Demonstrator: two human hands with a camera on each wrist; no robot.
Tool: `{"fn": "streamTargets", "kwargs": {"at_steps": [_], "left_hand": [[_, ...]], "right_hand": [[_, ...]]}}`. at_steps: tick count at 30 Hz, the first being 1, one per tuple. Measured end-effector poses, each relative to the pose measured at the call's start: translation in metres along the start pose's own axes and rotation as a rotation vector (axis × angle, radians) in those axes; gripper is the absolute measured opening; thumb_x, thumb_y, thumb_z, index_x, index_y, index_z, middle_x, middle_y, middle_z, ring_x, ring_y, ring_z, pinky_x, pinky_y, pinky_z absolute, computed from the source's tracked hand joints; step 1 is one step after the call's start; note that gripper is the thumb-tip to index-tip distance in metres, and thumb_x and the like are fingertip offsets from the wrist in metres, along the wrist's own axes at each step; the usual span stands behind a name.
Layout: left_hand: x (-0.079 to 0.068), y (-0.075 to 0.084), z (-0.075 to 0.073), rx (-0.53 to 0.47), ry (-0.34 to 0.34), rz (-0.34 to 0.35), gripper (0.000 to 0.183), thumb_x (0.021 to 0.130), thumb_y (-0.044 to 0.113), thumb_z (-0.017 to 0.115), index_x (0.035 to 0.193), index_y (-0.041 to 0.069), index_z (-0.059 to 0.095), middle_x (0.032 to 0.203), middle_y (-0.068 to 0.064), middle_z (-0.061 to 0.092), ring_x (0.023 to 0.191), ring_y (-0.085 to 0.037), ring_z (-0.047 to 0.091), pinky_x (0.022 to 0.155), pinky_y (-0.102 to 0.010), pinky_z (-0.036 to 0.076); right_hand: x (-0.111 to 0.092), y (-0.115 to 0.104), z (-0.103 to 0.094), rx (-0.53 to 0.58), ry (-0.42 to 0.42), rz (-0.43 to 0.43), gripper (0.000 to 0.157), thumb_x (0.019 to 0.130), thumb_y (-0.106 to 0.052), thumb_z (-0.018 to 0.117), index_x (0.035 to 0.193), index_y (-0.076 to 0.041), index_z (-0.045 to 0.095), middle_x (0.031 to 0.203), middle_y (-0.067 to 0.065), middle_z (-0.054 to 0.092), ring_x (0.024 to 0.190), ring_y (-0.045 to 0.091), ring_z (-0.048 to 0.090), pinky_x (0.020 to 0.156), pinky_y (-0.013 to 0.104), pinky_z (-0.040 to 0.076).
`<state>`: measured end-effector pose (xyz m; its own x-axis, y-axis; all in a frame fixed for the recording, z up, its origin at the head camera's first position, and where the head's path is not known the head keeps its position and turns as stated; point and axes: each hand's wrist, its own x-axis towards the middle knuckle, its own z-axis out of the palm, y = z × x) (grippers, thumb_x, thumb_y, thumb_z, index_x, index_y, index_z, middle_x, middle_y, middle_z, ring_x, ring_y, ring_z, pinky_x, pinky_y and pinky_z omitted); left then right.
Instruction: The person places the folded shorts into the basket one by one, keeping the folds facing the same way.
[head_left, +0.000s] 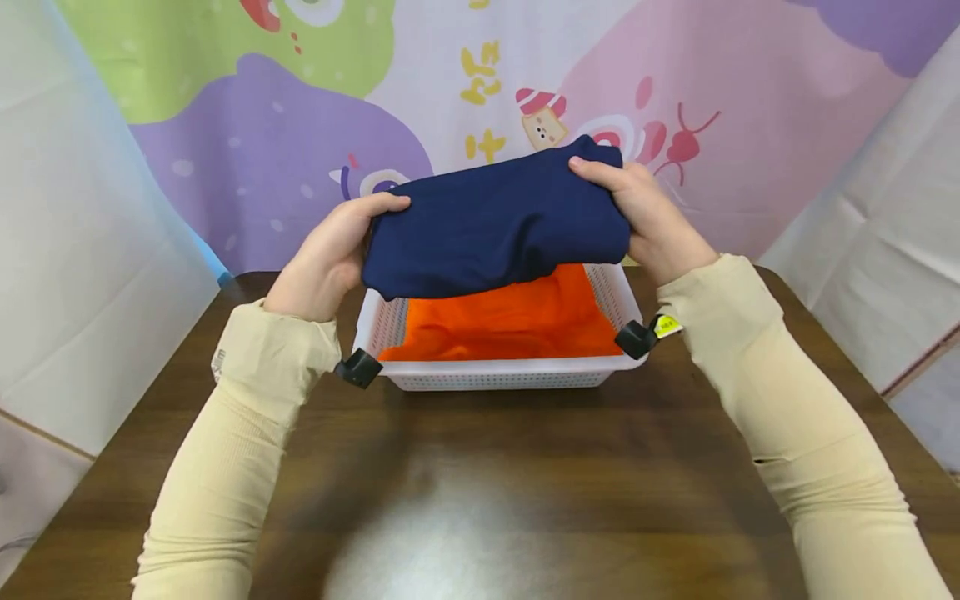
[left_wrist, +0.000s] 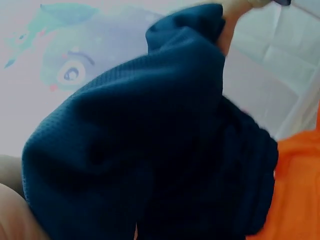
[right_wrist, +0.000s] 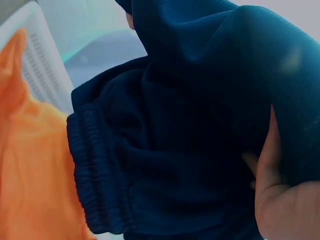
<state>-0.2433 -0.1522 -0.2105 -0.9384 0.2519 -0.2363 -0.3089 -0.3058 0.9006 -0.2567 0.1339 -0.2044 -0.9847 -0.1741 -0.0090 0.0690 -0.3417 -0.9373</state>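
Note:
Both hands hold up a folded navy garment (head_left: 495, 225), stretched sideways above the basket and slightly higher at its right end. My left hand (head_left: 326, 250) grips its left end, thumb on the near face and the other fingers hidden behind the cloth. At the right end, my right hand (head_left: 656, 218) pinches it the same way, thumb lying over the top. A gathered elastic band (right_wrist: 102, 170) shows along one edge of the garment in the right wrist view. Below it, orange cloth (head_left: 510, 321) lies in a white perforated plastic basket (head_left: 510, 367).
The basket stands toward the back of a dark wooden table (head_left: 480, 467). A printed cartoon curtain (head_left: 285, 158) hangs behind, with pale panels at both sides. Small black devices (head_left: 358, 367) sit by the sleeve cuffs.

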Motion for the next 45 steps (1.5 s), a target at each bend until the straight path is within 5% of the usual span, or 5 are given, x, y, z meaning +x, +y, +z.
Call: {"fn": "streamTargets", "kwargs": {"at_steps": [8,16,22,28,45], "left_hand": [[0.027,0.004,-0.011,0.049,0.082,-0.054,0.009,0.089,0.018,0.056,0.092,0.011,0.058,0.070,0.000,0.065,0.058,-0.014,0.062,0.058,-0.024,0.051],[0.047,0.021,-0.004,0.133,0.159,0.018,0.023,0.086,0.019,0.059,0.107,0.012,0.054,0.089,0.003,0.057,0.060,-0.013,0.056,0.060,-0.023,0.047],[0.062,-0.003,-0.014,0.233,0.118,0.016,0.019,0.089,0.016,0.053,0.108,0.016,0.051,0.080,0.004,0.059,0.060,-0.011,0.057,0.058,-0.023,0.047],[0.051,-0.041,-0.030,0.328,0.060,-0.016,0.037,0.092,0.016,0.048,0.128,0.013,0.044,0.092,0.000,0.059,0.069,-0.011,0.059,0.062,-0.025,0.049],[0.031,-0.075,-0.052,0.758,-0.007,-0.216,0.071,0.093,0.021,0.049,0.146,0.004,0.005,0.145,-0.019,0.026,0.129,-0.034,0.032,0.105,-0.046,0.029]], "right_hand": [[0.023,0.006,-0.001,-0.080,0.056,-0.037,0.020,0.082,-0.026,0.067,0.085,-0.006,0.064,0.073,0.000,0.065,0.061,0.013,0.062,0.061,0.021,0.051],[0.052,0.001,0.007,-0.201,0.043,-0.093,0.033,0.080,-0.028,0.068,0.101,-0.006,0.057,0.083,0.001,0.063,0.067,0.014,0.061,0.065,0.023,0.051],[0.062,0.025,-0.006,-0.501,0.084,-0.006,0.047,0.082,-0.035,0.064,0.114,-0.004,0.051,0.098,0.001,0.057,0.083,0.014,0.056,0.080,0.025,0.046],[0.054,0.053,-0.023,-0.711,-0.008,0.128,0.056,0.086,-0.036,0.059,0.125,0.000,0.043,0.109,0.006,0.051,0.092,0.019,0.052,0.085,0.030,0.043],[0.021,0.082,-0.055,-0.977,-0.204,0.306,0.070,0.091,-0.024,0.055,0.143,0.000,0.017,0.144,0.020,0.028,0.127,0.035,0.034,0.104,0.046,0.030]]}}
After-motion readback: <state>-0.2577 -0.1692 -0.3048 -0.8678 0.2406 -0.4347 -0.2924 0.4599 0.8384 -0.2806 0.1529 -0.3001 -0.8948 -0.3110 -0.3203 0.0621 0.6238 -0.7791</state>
